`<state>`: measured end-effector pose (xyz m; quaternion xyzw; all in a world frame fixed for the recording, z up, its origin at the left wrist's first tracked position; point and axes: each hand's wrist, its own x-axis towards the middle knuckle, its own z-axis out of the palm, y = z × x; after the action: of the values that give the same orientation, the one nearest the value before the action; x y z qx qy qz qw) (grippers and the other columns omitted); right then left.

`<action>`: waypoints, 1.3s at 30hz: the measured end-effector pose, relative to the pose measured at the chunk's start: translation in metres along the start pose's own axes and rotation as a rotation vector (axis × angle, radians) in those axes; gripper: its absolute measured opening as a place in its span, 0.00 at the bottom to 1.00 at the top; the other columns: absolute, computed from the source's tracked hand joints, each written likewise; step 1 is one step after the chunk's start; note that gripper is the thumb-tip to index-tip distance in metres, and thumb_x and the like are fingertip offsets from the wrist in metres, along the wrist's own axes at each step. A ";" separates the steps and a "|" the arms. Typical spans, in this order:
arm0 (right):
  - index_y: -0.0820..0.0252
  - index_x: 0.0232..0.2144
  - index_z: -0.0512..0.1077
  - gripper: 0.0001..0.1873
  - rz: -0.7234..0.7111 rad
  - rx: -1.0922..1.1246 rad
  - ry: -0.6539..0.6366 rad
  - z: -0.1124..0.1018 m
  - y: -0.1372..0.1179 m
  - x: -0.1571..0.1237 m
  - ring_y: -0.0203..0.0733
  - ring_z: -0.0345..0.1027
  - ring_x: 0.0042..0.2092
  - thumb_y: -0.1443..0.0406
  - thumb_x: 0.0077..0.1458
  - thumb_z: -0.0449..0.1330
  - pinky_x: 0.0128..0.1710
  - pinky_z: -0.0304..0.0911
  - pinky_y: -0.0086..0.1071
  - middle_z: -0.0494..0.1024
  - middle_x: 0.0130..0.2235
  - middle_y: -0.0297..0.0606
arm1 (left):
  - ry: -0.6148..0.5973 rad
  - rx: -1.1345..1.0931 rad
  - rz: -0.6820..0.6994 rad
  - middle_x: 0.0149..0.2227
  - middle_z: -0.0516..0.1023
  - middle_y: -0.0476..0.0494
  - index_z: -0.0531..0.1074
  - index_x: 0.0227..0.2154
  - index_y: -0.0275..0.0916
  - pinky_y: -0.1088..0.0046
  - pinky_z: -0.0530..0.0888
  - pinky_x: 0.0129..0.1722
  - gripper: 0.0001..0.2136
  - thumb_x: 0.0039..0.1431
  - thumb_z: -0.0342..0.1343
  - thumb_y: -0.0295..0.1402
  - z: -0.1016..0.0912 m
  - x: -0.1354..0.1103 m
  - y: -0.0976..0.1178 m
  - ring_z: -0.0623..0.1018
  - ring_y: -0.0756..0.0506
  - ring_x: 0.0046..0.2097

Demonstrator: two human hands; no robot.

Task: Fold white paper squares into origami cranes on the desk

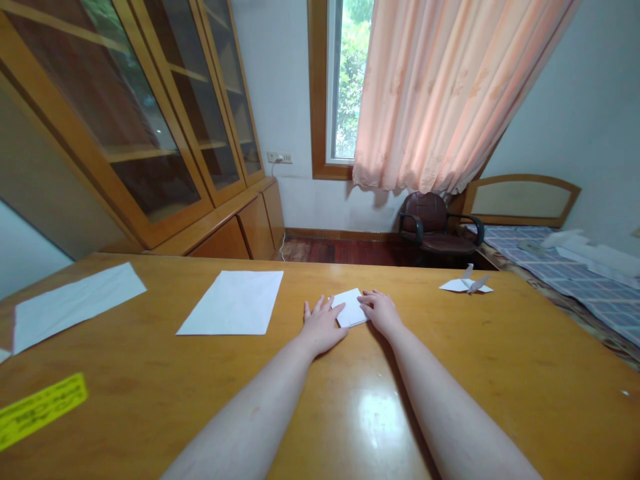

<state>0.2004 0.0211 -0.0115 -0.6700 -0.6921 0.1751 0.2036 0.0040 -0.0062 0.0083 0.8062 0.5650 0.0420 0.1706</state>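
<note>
A small folded piece of white paper (pixel 351 307) lies flat on the wooden table (pixel 220 400) between my hands. On its left side rests my left hand (pixel 323 325), fingers spread, the thumb on the paper and the other fingertips by its edge. My right hand (pixel 381 310) is at the paper's right edge with its fingers bent and close together, the tips touching the paper. Whether these fingers pinch the edge or only press on it is hard to see.
Left of my hands lies a white paper sheet (pixel 233 303), and farther left a long paper piece (pixel 77 307). A folded paper crane (pixel 467 283) stands at the right. A yellow label (pixel 43 410) is at the near left. Beyond the table are an office chair (pixel 430 223) and a bed (pixel 575 267).
</note>
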 end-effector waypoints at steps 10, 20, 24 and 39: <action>0.48 0.44 0.74 0.15 -0.003 0.002 0.006 0.001 0.002 0.000 0.50 0.53 0.61 0.63 0.54 0.56 0.59 0.42 0.52 0.68 0.56 0.35 | 0.010 -0.009 0.020 0.66 0.48 0.45 0.54 0.59 0.55 0.40 0.36 0.58 0.29 0.54 0.49 0.48 0.004 0.003 -0.003 0.45 0.36 0.66; 0.48 0.45 0.74 0.16 -0.011 -0.010 -0.008 0.001 0.000 -0.001 0.51 0.51 0.61 0.62 0.54 0.55 0.59 0.42 0.53 0.67 0.57 0.35 | 0.084 -0.085 -0.038 0.64 0.55 0.50 0.63 0.54 0.57 0.41 0.40 0.59 0.21 0.62 0.38 0.49 0.004 0.005 -0.001 0.50 0.38 0.65; 0.45 0.46 0.73 0.17 -0.036 -0.010 -0.053 -0.001 -0.002 -0.004 0.52 0.48 0.63 0.60 0.53 0.57 0.60 0.36 0.55 0.66 0.58 0.32 | 0.141 -0.127 -0.087 0.60 0.63 0.52 0.69 0.48 0.54 0.46 0.44 0.61 0.17 0.62 0.41 0.45 0.003 0.008 -0.001 0.55 0.40 0.64; 0.47 0.44 0.74 0.21 -0.158 0.050 -0.120 -0.006 -0.011 -0.009 0.50 0.51 0.61 0.55 0.45 0.64 0.60 0.35 0.53 0.66 0.58 0.37 | 0.269 -0.132 -0.168 0.46 0.75 0.45 0.73 0.38 0.43 0.63 0.58 0.57 0.09 0.55 0.54 0.37 0.001 0.009 -0.005 0.70 0.44 0.51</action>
<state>0.1939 0.0110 -0.0013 -0.5964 -0.7492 0.2154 0.1916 0.0031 0.0035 0.0049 0.7303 0.6440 0.1721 0.1492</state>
